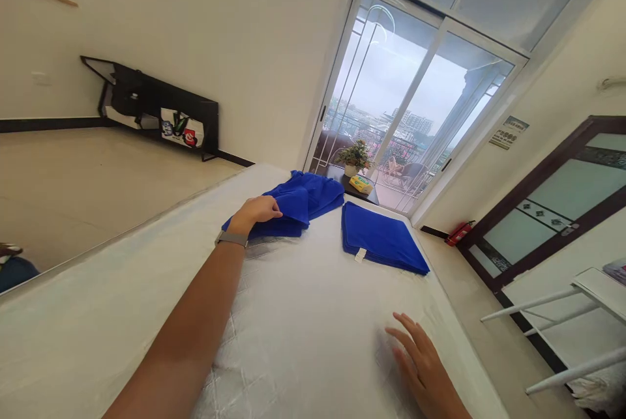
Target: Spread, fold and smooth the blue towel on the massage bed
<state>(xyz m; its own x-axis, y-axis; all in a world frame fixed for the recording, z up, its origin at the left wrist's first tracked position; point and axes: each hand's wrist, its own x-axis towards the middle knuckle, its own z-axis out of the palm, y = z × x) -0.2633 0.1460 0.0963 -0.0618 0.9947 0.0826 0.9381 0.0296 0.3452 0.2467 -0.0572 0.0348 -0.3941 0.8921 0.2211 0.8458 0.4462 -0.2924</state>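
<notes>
"Head view: what's nearest?"

"The right hand (pixel 420 363), empty, fingers spread over the white mattress (pixel 303 328)."

"Beyond it?"

"A flat blue stack (pixel 384 236) on the mattress; that part looks done."

"And the left hand (pixel 257 210)?"

"Fingers curled at the rumpled blue cloths (pixel 317 194) beside the stack; I can't tell whether they grip. Those seem left to do."

A flat grey-taupe band (pixel 232 238) circles the wrist of the left hand (pixel 255 212), left of the frame's centre, with a paler, metallic-looking edge at its left end. The left forearm (pixel 186 321) is bare down to the bottom edge; the right hand (pixel 420 360), lower right, is bare too.
</notes>
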